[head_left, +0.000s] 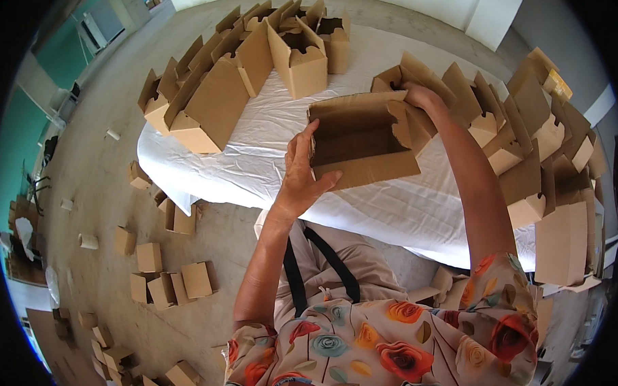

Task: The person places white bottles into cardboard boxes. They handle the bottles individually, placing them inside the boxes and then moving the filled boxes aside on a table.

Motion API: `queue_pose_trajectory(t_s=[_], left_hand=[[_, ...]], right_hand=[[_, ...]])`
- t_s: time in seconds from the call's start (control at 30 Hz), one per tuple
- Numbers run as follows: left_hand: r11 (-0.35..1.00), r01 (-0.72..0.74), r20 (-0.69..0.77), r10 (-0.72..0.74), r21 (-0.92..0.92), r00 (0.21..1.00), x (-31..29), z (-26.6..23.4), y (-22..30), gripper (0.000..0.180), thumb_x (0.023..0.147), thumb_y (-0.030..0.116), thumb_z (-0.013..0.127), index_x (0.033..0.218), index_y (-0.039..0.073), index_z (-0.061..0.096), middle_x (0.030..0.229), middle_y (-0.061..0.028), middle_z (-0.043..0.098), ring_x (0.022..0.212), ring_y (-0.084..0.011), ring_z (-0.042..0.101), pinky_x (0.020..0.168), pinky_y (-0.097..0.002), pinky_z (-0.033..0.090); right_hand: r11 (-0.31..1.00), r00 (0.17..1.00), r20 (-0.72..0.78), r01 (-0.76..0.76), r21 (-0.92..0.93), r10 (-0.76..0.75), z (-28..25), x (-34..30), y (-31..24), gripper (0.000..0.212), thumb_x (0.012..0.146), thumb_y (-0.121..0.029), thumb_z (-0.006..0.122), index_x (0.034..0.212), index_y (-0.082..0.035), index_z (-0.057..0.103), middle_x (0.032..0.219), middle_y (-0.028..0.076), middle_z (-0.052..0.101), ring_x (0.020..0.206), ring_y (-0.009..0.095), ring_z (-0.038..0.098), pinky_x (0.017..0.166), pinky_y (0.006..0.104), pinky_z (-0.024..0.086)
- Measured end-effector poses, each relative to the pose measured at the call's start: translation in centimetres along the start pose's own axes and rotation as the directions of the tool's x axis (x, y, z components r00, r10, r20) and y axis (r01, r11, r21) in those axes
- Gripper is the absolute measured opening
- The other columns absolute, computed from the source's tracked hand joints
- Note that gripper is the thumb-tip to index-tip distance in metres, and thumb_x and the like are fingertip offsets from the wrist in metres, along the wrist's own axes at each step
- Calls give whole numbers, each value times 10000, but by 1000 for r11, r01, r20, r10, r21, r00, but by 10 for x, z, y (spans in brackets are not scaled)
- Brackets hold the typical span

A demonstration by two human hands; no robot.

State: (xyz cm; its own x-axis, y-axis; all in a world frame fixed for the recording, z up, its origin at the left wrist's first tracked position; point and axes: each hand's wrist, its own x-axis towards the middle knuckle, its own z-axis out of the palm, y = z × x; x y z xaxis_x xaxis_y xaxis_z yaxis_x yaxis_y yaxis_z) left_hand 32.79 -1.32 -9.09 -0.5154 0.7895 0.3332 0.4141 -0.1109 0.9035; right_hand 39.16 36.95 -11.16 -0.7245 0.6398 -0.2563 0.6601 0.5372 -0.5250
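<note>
An open-topped cardboard box (366, 170) is tilted toward me above the near edge of the white-covered table, its dark inside showing. My left hand (296, 167) grips its left end, fingers up along the side and thumb over the near wall. At the far right corner, my right hand (423, 97) has its fingers bent over the cardboard; their tips are mostly hidden. Right behind that hand stands another open cardboard box (431, 80), close against the held one.
A white cloth (253, 154) covers the table. Several open boxes (214, 94) stand at its far left, and a row of them (512, 152) lines the right side. Smaller cardboard boxes (196, 280) lie on the concrete floor (98, 200) to the left.
</note>
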Motion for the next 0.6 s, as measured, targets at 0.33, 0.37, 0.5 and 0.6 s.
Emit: queue_pose_trajectory(t_s=[0.33, 0.37, 0.5, 0.6], left_hand=[[995, -24, -123, 36, 101, 992, 5, 13, -2, 790, 675, 30, 673, 1362, 71, 286, 1266, -124, 385, 1200, -270, 333, 1030, -350, 254], [997, -11, -134, 21, 75, 991, 5, 14, -1, 780, 677, 25, 669, 1359, 69, 291, 1266, -123, 387, 1201, -268, 334, 1029, -350, 255], [994, -37, -205, 58, 107, 977, 6, 16, -7, 737, 700, 27, 644, 1353, 63, 304, 1259, -144, 385, 1197, -280, 356, 1017, -360, 285], [981, -86, -233, 125, 172, 964, 10, 21, -5, 713, 708, 44, 645, 1339, 51, 314, 1265, -182, 375, 1202, -315, 354, 1012, -371, 297]], right_hand=[[989, 996, -7, 87, -118, -89, 5, -9, -4, 500, 825, -417, 481, 1209, -102, 534, 1324, 95, 458, 1194, 268, 436, 988, 351, 331], [995, 997, -67, 41, -90, -47, -4, -26, -18, 482, 833, -396, 475, 1201, -92, 536, 1309, 107, 468, 1179, 250, 443, 975, 340, 336], [985, 995, 3, 102, 140, -104, -35, -66, -44, 527, 851, -401, 520, 1271, -86, 474, 1306, 65, 469, 1177, 187, 428, 982, 305, 323], [900, 996, 6, 78, 429, -90, -48, -67, -33, 580, 820, -390, 581, 1284, -69, 451, 1275, 58, 484, 1116, 159, 460, 939, 285, 356]])
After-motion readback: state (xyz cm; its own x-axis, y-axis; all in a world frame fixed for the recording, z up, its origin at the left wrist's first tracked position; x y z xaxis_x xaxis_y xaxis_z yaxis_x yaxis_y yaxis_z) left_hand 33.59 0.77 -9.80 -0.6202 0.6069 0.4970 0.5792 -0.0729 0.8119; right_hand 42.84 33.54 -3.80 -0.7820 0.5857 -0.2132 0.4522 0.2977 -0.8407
